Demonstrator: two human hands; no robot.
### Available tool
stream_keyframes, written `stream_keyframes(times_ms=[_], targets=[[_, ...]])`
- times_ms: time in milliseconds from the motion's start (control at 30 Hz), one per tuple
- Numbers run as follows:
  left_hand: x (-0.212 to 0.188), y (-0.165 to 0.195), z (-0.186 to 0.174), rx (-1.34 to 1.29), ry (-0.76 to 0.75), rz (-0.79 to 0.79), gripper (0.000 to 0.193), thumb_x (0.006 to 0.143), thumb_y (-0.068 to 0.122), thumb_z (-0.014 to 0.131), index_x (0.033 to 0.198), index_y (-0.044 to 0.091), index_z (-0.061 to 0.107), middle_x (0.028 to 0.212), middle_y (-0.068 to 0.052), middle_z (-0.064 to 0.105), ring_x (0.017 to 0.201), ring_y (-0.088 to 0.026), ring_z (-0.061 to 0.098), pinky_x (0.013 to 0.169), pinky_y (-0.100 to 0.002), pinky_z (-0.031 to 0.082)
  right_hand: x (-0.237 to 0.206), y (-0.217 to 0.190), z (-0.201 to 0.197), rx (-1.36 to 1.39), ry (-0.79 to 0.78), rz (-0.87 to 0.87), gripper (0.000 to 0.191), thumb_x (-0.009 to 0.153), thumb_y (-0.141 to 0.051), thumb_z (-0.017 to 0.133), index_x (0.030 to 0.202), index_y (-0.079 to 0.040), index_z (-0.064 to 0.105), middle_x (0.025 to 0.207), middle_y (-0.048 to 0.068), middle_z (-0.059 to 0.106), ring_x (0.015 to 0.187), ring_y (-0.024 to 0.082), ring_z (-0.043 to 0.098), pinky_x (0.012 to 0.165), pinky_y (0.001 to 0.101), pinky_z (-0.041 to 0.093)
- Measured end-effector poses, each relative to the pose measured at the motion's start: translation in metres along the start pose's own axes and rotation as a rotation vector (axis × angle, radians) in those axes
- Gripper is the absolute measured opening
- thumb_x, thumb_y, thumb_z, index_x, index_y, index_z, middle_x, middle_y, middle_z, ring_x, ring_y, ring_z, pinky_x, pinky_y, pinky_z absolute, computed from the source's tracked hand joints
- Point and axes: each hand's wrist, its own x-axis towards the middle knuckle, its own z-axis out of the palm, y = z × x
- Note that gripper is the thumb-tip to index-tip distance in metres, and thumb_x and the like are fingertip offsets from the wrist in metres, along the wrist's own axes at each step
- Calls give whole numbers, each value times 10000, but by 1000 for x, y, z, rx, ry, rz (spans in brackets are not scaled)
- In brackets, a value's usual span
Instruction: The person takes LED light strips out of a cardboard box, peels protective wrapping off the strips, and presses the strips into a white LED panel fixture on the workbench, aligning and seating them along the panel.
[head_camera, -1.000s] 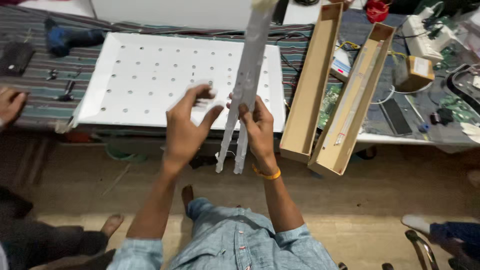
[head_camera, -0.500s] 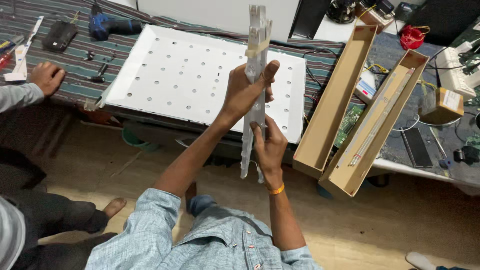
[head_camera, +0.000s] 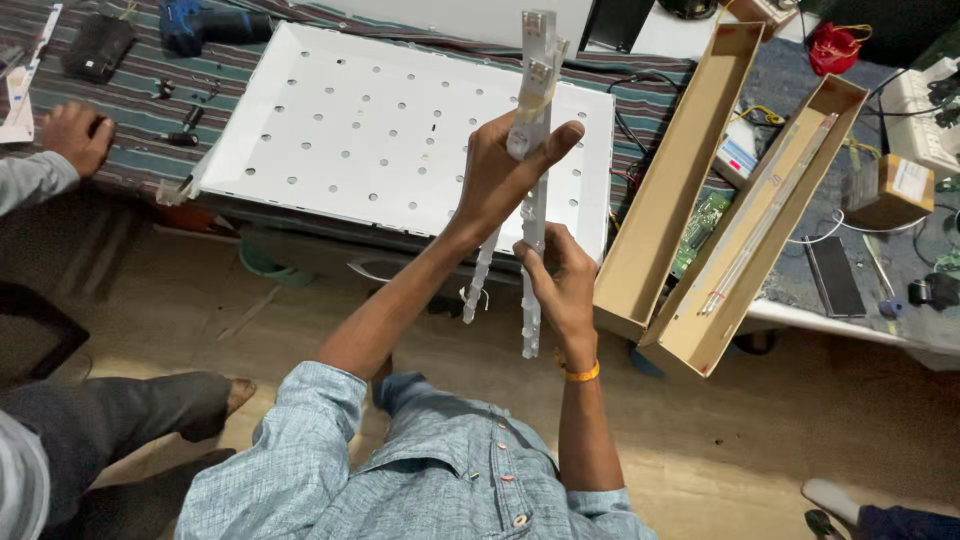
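Note:
I hold a bundle of long white strips (head_camera: 533, 75) upright in front of me. My left hand (head_camera: 510, 175) grips the bundle around its middle, thumb on the right side. My right hand (head_camera: 562, 290) is closed on the lower part of one strip, just below the left hand. One strip end (head_camera: 476, 290) splays out to the lower left. Behind the strips lies a white panel with many round holes (head_camera: 370, 130) on a striped cloth.
Two long open cardboard boxes (head_camera: 690, 170) lean off the table edge at the right, one holding thin rods. Another person's hand (head_camera: 75, 135) rests at the left table edge. A blue drill (head_camera: 200, 25), a red pouch (head_camera: 840, 45) and cables lie on the table.
My left hand went from open beside the strips to gripping them higher up. The bundle now stands more upright, and my right hand stays low on it.

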Motion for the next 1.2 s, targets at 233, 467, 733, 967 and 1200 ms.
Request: stream_keyframes(times_ms=[233,467,733,967,1200], targets=[[-13,8,9,-103,53,-34,482,923,487,755,706,72,642,558,37,578,541,-37,599,489,-270,491,10,-37,-16,-187,261,-203,243,997,-38,743,1222,4,664,964,77,725,847,139,711,752,295,579],[-39,-1,37,18,115,139,316,978,355,734,977,42,694,693,-9,628,619,-67,583,572,-281,485,29,-90,-5,-172,481,-516,467,849,-153,907,1146,3,582,1038,83,585,893,135,635,737,248,568],[-49,-12,37,-66,112,129,306,1012,344,690,1027,38,686,769,-35,690,715,-80,683,622,-292,563,29,-68,0,34,467,-358,138,1070,-54,760,1171,10,694,1076,82,729,931,115,680,822,260,570],[-49,-5,35,-60,85,25,192,1005,229,726,1043,40,721,747,-18,701,683,-53,631,594,-271,524,27,-61,-9,408,406,-248,79,1096,-60,672,1111,4,629,1021,90,732,890,103,687,746,241,583],[-52,-16,34,-72,17,44,192,977,203,730,921,20,718,639,4,617,618,-31,551,542,-259,462,45,-49,-35,394,391,-214,85,1110,-90,631,1089,-13,602,1009,117,742,851,147,724,718,268,576]])
